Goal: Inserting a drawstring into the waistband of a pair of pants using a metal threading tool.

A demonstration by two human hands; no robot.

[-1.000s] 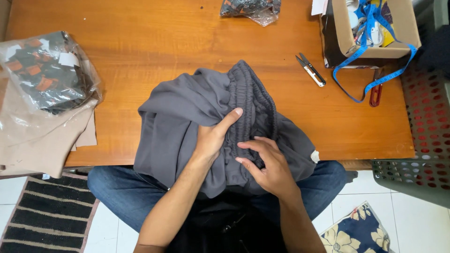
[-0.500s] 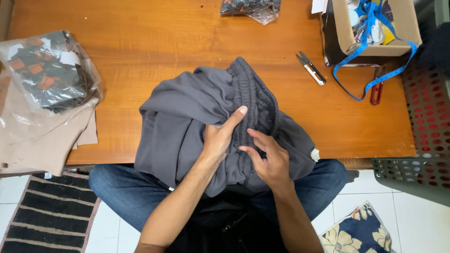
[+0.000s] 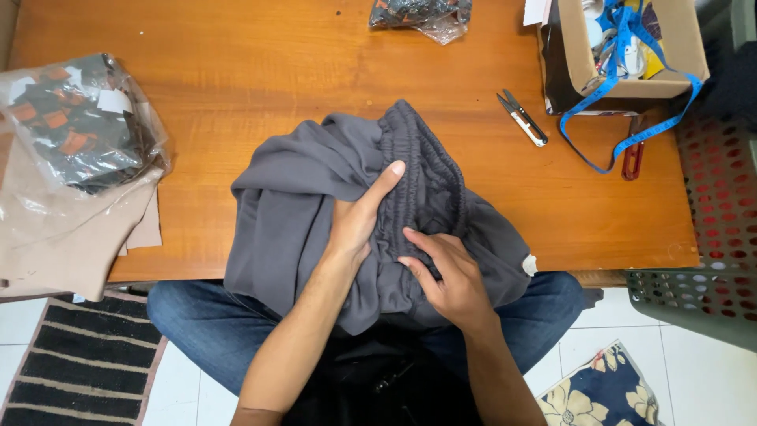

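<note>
Grey sweatpants (image 3: 315, 205) are lying bunched at the frame's centre, draping off the wooden table (image 3: 236, 79) onto the lap. The left hand (image 3: 359, 225) is pressing flat, fingers open, near the elastic waistband (image 3: 426, 150); the right hand (image 3: 449, 276) is pinching fabric, seemingly a seam. Thread snips (image 3: 522, 118) and a cardboard box (image 3: 631, 47) are sitting upper right.

Left hand (image 3: 356, 221) lies flat, right hand (image 3: 449, 276) has fingers curled.
</note>
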